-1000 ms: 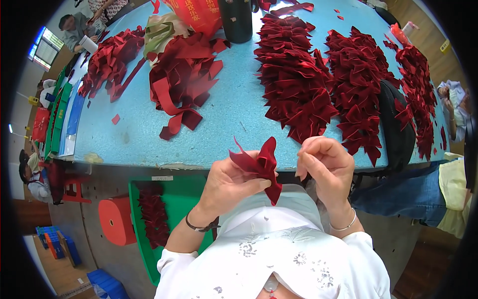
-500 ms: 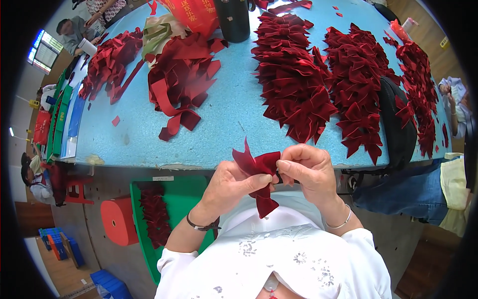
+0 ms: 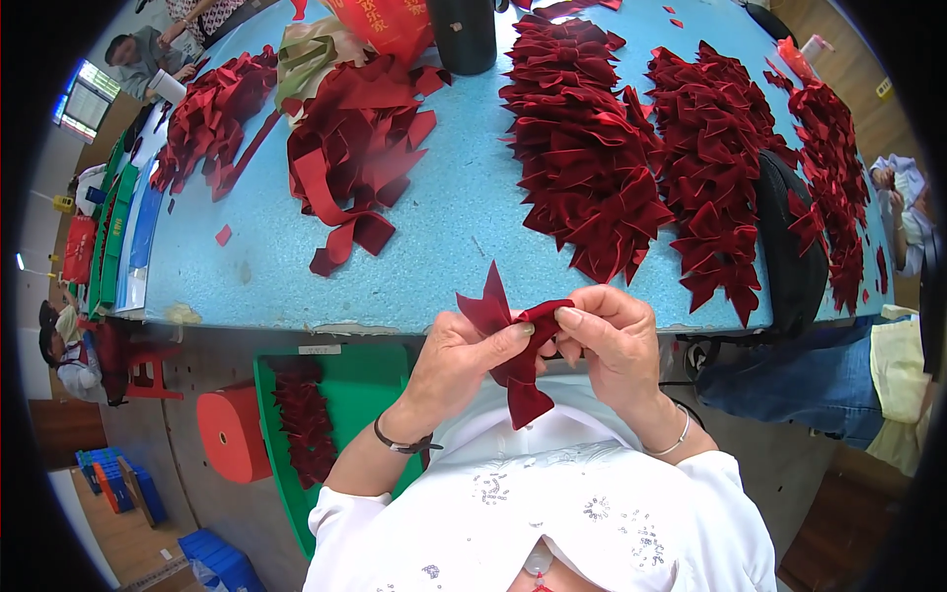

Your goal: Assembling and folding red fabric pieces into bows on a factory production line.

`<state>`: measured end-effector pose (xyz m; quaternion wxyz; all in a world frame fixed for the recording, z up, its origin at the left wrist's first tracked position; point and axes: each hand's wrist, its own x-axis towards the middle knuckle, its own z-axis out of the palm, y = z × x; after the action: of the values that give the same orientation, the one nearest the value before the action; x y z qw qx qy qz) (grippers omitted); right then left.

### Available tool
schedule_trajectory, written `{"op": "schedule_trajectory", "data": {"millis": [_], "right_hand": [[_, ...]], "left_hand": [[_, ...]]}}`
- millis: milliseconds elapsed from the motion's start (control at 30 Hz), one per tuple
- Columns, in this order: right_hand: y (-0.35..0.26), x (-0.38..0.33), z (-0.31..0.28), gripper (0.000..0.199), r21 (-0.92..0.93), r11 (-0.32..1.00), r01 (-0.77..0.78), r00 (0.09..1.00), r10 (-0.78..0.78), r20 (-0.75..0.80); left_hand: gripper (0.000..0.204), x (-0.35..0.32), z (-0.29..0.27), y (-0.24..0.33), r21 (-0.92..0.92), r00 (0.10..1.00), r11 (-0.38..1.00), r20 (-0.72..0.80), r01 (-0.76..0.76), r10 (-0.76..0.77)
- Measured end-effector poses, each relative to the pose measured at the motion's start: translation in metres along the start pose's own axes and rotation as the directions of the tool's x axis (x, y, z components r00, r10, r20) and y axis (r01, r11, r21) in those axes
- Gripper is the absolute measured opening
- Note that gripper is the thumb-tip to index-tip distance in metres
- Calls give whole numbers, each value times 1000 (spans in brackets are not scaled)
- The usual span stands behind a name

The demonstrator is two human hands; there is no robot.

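Observation:
Between my hands, just off the near table edge, is a dark red velvet ribbon bow [image 3: 523, 370]. One pointed tail sticks up on the left and another hangs down. My left hand [image 3: 459, 360] pinches the bow's middle between thumb and forefinger. With thumb and fingers closed, my right hand [image 3: 614, 340] grips the loop at the bow's right side. Beyond my hands on the table lie a broad stack of finished bows [image 3: 592, 178] and, to the left, a heap of loose red ribbon pieces [image 3: 360, 128].
More bow stacks [image 3: 705, 178] lie right, beside a black bag [image 3: 794, 247]. A dark bottle [image 3: 464, 35] and red bag [image 3: 385, 30] stand at the back of the blue table [image 3: 444, 237]. Below left are a green bin [image 3: 365, 395] and a red roll [image 3: 232, 434]. Other people sit around.
My right fingers have drawn the bow's right loop slightly outward and up. My left thumb has shifted up onto the middle, and the upper tail stands more upright.

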<state>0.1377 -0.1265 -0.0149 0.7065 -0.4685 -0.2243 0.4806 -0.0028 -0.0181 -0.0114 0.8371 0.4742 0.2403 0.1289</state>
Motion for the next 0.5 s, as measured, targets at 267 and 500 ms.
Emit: {"op": "schedule_trajectory", "data": {"millis": [267, 500], "right_hand": [[8, -2, 2, 8, -74, 996, 59, 995, -64, -78], [5, -1, 15, 31, -13, 994, 107, 988, -108, -113]], "left_hand": [[16, -2, 4, 0, -20, 991, 1000, -130, 11, -13], [17, -1, -3, -9, -33, 996, 997, -57, -70, 68]]}}
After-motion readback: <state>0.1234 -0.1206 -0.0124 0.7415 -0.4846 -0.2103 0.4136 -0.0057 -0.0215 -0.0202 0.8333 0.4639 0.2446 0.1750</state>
